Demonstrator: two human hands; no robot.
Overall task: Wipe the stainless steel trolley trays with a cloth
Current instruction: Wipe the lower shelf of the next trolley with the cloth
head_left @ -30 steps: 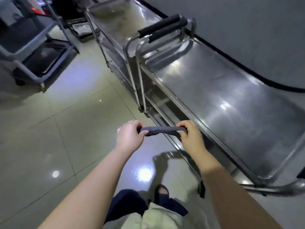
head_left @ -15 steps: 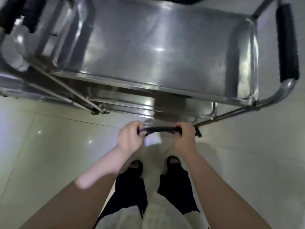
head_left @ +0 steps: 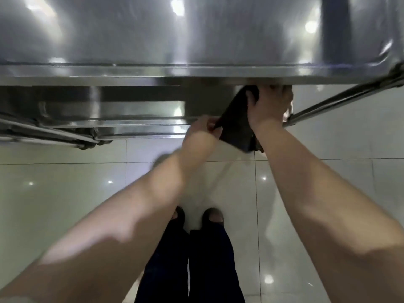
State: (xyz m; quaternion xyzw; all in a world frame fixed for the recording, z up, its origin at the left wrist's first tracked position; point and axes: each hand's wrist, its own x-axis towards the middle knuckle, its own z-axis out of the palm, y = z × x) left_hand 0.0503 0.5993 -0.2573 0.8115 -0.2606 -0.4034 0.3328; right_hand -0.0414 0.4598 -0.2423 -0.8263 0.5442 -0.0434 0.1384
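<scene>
Cloth (head_left: pixel 237 125): dark, folded, held slanting between both hands, just below the near rim of the top tray (head_left: pixel 153 72). Right hand (head_left: pixel 271 106): fingers curled round the cloth's upper end, up at the rim. Left hand (head_left: pixel 204 127): pinches the cloth's lower left edge; blurred. Top tray: stainless, glossy, spans the upper view. Lower tray (head_left: pixel 140 106): partly visible beneath it. Frame tube (head_left: pixel 341 100): slants just right of the right hand. Floor (head_left: pixel 65 193): pale glossy tiles. Feet (head_left: pixel 213 216): dark open-toed shoes, side by side, near the trolley.
</scene>
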